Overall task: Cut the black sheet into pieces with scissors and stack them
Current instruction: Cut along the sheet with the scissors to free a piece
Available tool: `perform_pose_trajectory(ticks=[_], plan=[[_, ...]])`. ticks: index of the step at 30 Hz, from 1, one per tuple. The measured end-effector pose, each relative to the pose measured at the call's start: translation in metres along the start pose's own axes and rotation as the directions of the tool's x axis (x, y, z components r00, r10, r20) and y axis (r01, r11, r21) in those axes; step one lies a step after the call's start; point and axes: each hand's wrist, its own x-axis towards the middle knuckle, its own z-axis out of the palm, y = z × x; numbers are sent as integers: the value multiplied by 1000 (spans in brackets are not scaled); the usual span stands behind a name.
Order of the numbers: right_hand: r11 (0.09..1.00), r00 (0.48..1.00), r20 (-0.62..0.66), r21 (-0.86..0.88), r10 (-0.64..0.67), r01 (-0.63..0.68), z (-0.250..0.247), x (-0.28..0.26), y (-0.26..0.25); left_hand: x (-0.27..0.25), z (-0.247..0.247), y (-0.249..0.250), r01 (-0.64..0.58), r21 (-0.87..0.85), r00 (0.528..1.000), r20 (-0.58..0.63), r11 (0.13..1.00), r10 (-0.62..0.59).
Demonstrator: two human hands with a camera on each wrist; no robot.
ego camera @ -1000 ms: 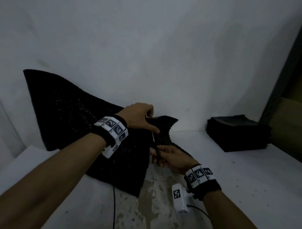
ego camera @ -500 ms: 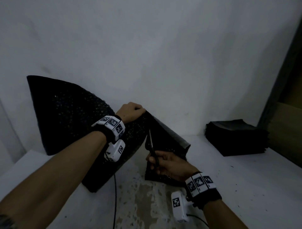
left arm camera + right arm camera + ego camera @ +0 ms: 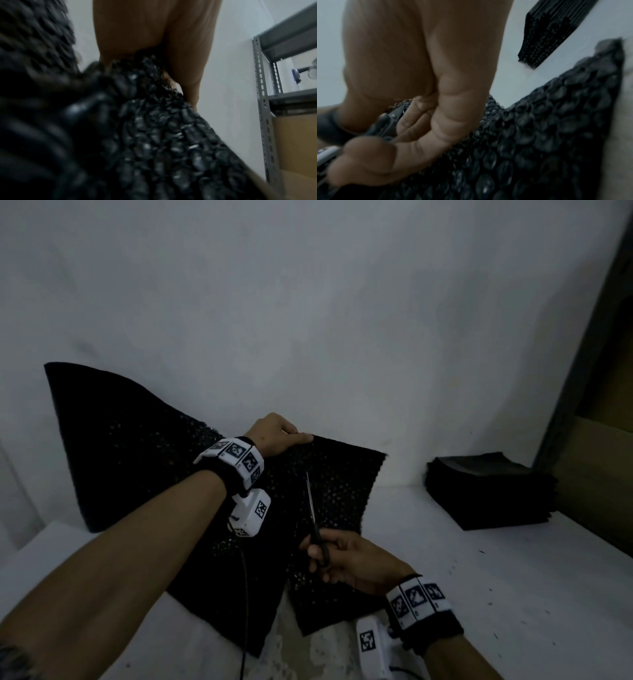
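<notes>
Our left hand (image 3: 274, 434) now pinches the black sheet (image 3: 137, 453) spread flat again; our right hand (image 3: 346, 559), at five o'clock, grips closed scissors (image 3: 313, 515), ready to cut.

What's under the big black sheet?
The black sheet lies partly on the white table and leans against the wall. A worn patch of table shows in its cut; whatever else lies beneath is covered.
</notes>
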Motion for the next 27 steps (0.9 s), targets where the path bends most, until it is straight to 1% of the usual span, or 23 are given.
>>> perform_pose_trajectory(ticks=[5, 9, 14, 19, 21, 23, 26, 27], plan=[[999, 999, 25, 49, -23, 22, 4, 0, -2, -1, -2, -9, -6, 22, 998, 68, 1000, 5], [997, 998, 34, 60, -55, 52, 7, 3, -9, -10, -3, -4, -30, 8, 993, 113, 1000, 29], [996, 997, 15, 50, -76, 75, 7, 10, -18, -13, -4, -5, -30, 10, 993, 114, 1000, 28], [991, 994, 30, 95, -103, 99, 9, 12, -22, -18, -7, -1, -68, -42, 993, 96, 997, 72], [990, 993, 29, 89, -112, 109, 10, 12, -21, -20, -9, -1, -51, -47, 994, 89, 998, 56], [990, 993, 22, 71, -120, 118, 9, 12, -19, -22, -16, -1, -23, -11, 994, 109, 1000, 24], [991, 993, -7, 71, -114, 114, 6, 13, -17, -25, -30, -1, 10, 49, 976, 217, 999, -20], [991, 994, -16, 71, -110, 111, 6, 13, -17, -25, -34, -1, 26, 72, 971, 234, 997, -42]])
